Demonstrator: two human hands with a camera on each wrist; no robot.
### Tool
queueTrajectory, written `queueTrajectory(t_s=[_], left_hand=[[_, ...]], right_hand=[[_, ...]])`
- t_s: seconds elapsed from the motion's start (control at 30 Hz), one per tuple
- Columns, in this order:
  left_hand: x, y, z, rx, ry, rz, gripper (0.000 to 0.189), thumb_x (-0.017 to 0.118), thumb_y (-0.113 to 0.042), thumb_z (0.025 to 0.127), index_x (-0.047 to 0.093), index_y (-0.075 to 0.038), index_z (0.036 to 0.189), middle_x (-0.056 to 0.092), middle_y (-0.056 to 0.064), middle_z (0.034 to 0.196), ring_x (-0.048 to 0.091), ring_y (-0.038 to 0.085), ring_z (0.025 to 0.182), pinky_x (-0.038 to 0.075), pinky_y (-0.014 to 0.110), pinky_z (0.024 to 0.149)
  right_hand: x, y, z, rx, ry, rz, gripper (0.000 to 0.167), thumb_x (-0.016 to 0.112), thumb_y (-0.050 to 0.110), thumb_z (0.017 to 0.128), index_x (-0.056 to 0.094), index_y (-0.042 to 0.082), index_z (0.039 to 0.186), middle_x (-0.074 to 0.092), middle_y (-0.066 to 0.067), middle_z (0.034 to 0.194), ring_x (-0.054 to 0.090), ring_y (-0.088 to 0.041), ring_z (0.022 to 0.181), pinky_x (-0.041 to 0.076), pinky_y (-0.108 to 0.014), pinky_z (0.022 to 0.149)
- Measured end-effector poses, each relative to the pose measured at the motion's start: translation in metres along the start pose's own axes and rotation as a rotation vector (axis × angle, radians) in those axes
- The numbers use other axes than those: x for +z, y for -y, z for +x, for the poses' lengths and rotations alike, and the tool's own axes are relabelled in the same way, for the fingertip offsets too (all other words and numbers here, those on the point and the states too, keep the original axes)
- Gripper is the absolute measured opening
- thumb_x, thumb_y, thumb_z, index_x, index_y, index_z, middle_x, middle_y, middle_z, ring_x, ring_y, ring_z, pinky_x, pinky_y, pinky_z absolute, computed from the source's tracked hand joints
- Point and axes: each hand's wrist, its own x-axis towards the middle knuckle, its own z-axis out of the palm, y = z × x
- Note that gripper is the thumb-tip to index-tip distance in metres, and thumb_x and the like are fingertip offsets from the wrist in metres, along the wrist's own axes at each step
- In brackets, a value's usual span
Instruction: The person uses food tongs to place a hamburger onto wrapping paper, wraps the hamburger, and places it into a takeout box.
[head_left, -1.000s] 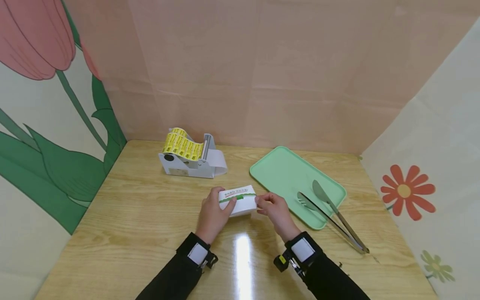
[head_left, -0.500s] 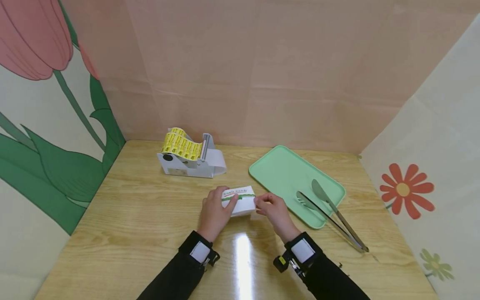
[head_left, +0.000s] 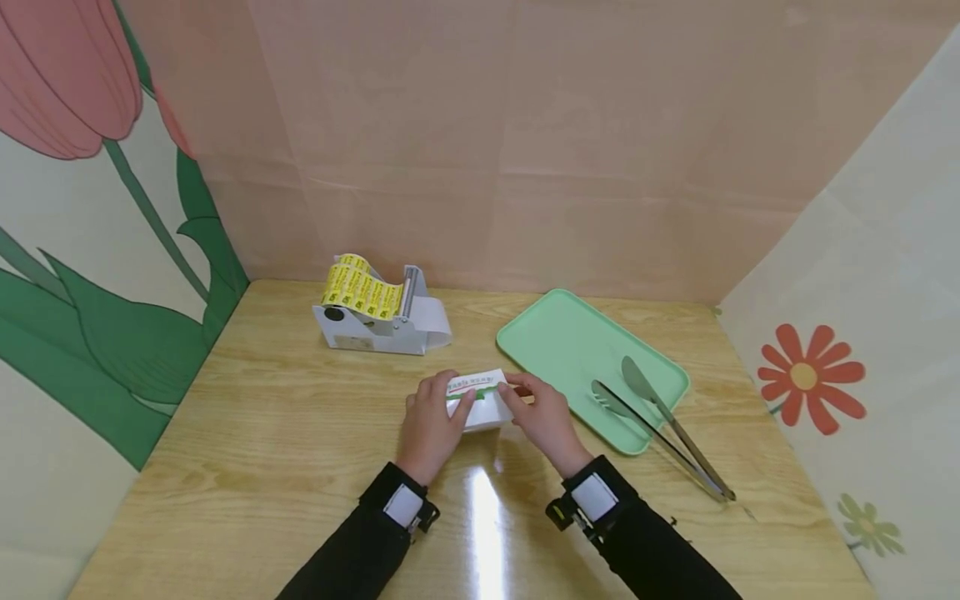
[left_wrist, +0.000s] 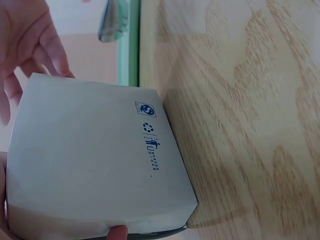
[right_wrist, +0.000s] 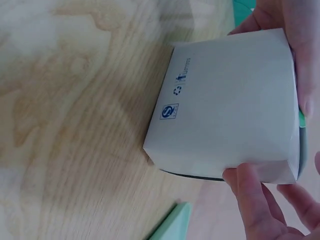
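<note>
A small white cardboard box (head_left: pixel 486 408) with a green stripe and red and dark printing on top is between both hands just above the wooden table. My left hand (head_left: pixel 433 425) grips its left side, thumb lying on top. At the opposite end my right hand (head_left: pixel 546 421) holds the near corner, thumb on the upper edge and fingers bent at the end face. In the right wrist view, fingertips (right_wrist: pixel 245 172) touch the box's end beside a thin dark gap along an edge. The left wrist view shows the box's plain side (left_wrist: pixel 85 155) with small blue printed symbols.
Behind to the left stands a grey label dispenser (head_left: pixel 375 333) loaded with a yellow label roll (head_left: pixel 363 287). A mint green tray (head_left: pixel 558 333) lies to the right, with metal tongs (head_left: pixel 678 442) resting across its corner onto the table (head_left: pixel 300 467). Printed fabric walls surround the table.
My right hand has shifted slightly left and its thumb has come up onto the box's top edge. The left hand still grips the box, which has moved a little to the right.
</note>
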Motion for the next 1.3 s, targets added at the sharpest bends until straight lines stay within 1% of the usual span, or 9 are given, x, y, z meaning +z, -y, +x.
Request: queueTrajectory(t_s=[0.2, 0.33, 0.43, 0.53, 0.6, 0.83, 1.03, 1.2, 1.3], left_hand=[[0.002, 0.000, -0.001, 0.016, -0.016, 0.024, 0.050, 0.058, -0.047, 0.098, 0.054, -0.012, 0.134, 0.057, 0.019, 0.125, 0.053, 0.032, 0.097, 0.046, 0.039, 0.072], [0.003, 0.001, -0.002, 0.031, -0.005, 0.025, 0.059, 0.061, -0.053, 0.094, 0.053, -0.011, 0.134, 0.056, 0.019, 0.126, 0.052, 0.032, 0.097, 0.046, 0.038, 0.070], [0.003, 0.003, -0.002, 0.055, 0.029, 0.035, 0.081, 0.075, -0.060, 0.078, 0.049, -0.011, 0.138, 0.053, 0.018, 0.128, 0.050, 0.032, 0.100, 0.046, 0.037, 0.071], [0.002, 0.005, 0.000, 0.080, 0.062, 0.040, 0.102, 0.090, -0.054, 0.062, 0.044, -0.010, 0.142, 0.049, 0.019, 0.131, 0.049, 0.034, 0.105, 0.047, 0.040, 0.076], [0.001, 0.005, 0.001, 0.085, 0.071, 0.042, 0.108, 0.094, -0.049, 0.058, 0.042, -0.009, 0.143, 0.047, 0.019, 0.133, 0.048, 0.035, 0.107, 0.048, 0.042, 0.080], [-0.002, 0.003, 0.000, 0.062, 0.053, 0.002, 0.099, 0.093, -0.046, 0.062, 0.045, -0.007, 0.139, 0.049, 0.019, 0.132, 0.053, 0.033, 0.106, 0.047, 0.046, 0.089], [-0.001, 0.010, -0.001, 0.163, 0.001, 0.032, 0.093, 0.090, -0.049, 0.063, 0.051, -0.007, 0.136, 0.056, 0.017, 0.129, 0.058, 0.032, 0.106, 0.049, 0.045, 0.089], [-0.002, 0.017, -0.001, 0.255, -0.027, 0.082, 0.092, 0.088, -0.053, 0.064, 0.051, -0.006, 0.134, 0.058, 0.017, 0.127, 0.059, 0.030, 0.105, 0.051, 0.042, 0.087], [-0.006, 0.022, 0.001, 0.275, 0.043, 0.057, 0.093, 0.090, -0.045, 0.066, 0.047, -0.006, 0.139, 0.055, 0.017, 0.133, 0.057, 0.031, 0.112, 0.048, 0.043, 0.094]], right_hand=[[0.002, 0.003, 0.009, 0.053, -0.031, -0.019, 0.030, 0.066, 0.031, 0.096, 0.069, 0.003, 0.105, 0.066, -0.018, 0.108, 0.065, -0.024, 0.078, 0.056, -0.029, 0.058], [0.002, 0.002, 0.010, 0.061, -0.025, -0.032, 0.026, 0.070, 0.024, 0.093, 0.067, 0.003, 0.107, 0.066, -0.018, 0.106, 0.064, -0.026, 0.086, 0.056, -0.028, 0.057], [0.002, 0.001, 0.009, 0.025, -0.023, -0.058, 0.033, 0.070, 0.022, 0.094, 0.065, 0.005, 0.121, 0.066, -0.019, 0.103, 0.064, -0.027, 0.082, 0.056, -0.028, 0.055], [0.002, 0.002, 0.008, -0.057, -0.016, -0.149, 0.040, 0.068, 0.020, 0.095, 0.063, 0.008, 0.132, 0.066, -0.020, 0.100, 0.064, -0.028, 0.082, 0.054, -0.028, 0.053], [0.002, 0.002, 0.007, -0.098, -0.008, -0.215, 0.040, 0.067, 0.019, 0.095, 0.063, 0.008, 0.133, 0.065, -0.019, 0.100, 0.063, -0.028, 0.086, 0.053, -0.028, 0.055], [0.001, 0.006, 0.007, -0.099, 0.015, -0.275, 0.035, 0.067, 0.020, 0.096, 0.066, 0.009, 0.129, 0.063, -0.016, 0.098, 0.060, -0.027, 0.086, 0.051, -0.032, 0.061], [-0.003, 0.001, 0.007, -0.135, 0.020, -0.233, 0.036, 0.069, 0.019, 0.094, 0.065, 0.006, 0.127, 0.065, -0.020, 0.118, 0.065, -0.031, 0.096, 0.055, -0.043, 0.076], [-0.009, -0.006, 0.004, -0.166, 0.162, -0.215, 0.063, 0.079, 0.021, 0.085, 0.052, 0.004, 0.140, 0.062, -0.020, 0.126, 0.068, -0.024, 0.078, 0.056, -0.034, 0.065], [-0.010, -0.011, 0.001, -0.218, 0.235, -0.268, 0.086, 0.087, 0.015, 0.075, 0.041, 0.001, 0.146, 0.060, -0.017, 0.127, 0.063, -0.020, 0.088, 0.054, -0.031, 0.072]])
